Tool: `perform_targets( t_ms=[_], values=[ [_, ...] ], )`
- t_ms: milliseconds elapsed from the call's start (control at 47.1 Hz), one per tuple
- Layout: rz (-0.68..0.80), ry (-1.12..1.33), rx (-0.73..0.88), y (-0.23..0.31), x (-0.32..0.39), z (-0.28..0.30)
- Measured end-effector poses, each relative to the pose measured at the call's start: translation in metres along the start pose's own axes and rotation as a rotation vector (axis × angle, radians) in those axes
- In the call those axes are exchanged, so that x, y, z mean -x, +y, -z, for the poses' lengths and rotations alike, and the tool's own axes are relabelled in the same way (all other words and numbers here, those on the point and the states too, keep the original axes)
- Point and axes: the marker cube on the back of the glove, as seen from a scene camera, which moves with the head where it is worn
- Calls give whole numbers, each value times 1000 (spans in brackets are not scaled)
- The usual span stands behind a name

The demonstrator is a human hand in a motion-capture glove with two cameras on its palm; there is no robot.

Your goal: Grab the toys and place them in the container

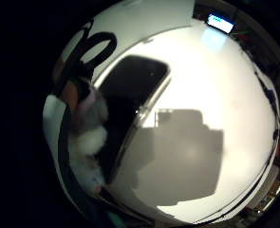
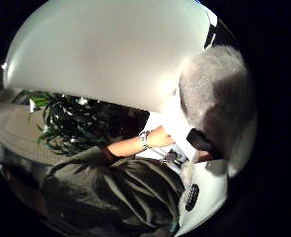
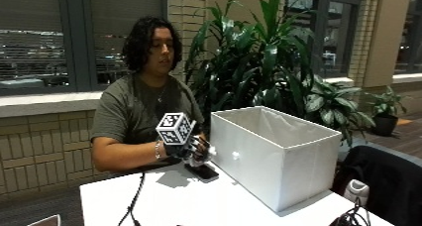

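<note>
Up close, the toy (image 2: 211,94) is a soft, rounded thing of pale grey and white fuzzy plush, and it fills much of the thumb-side palm view; in the outside view only a small pale bit of it (image 3: 201,154) shows inside the gloved right hand (image 3: 188,149). Beside that hand stands the container (image 3: 277,156), a white box with straight fabric-like walls and an open top, tall and rectangular, resting on the worktop (image 3: 171,201). This worktop is white, smooth and flat, and a dark flat phone (image 3: 202,172) with a glossy face lies on it just under the hand; the little-finger-side view shows the same dark slab (image 1: 130,90) with rounded corners next to the white fur (image 1: 89,135). Behind the seated person rise large green leafy plants (image 3: 264,52), a pale brick wall and dark windows, and a black bag (image 3: 386,179) sits near the container's far side. As for the fingers, they are curled round the plush toy, holding it just above the phone and close to the container's near wall
</note>
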Motion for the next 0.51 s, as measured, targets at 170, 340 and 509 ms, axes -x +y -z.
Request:
perform_targets(
  t_ms=[170, 340, 509],
  values=[
    [-31, 28, -283, 8, 6, 130],
    [85, 18, -474, -13, 65, 227],
    [203, -89, -471, -90, 123, 282]
  ],
)
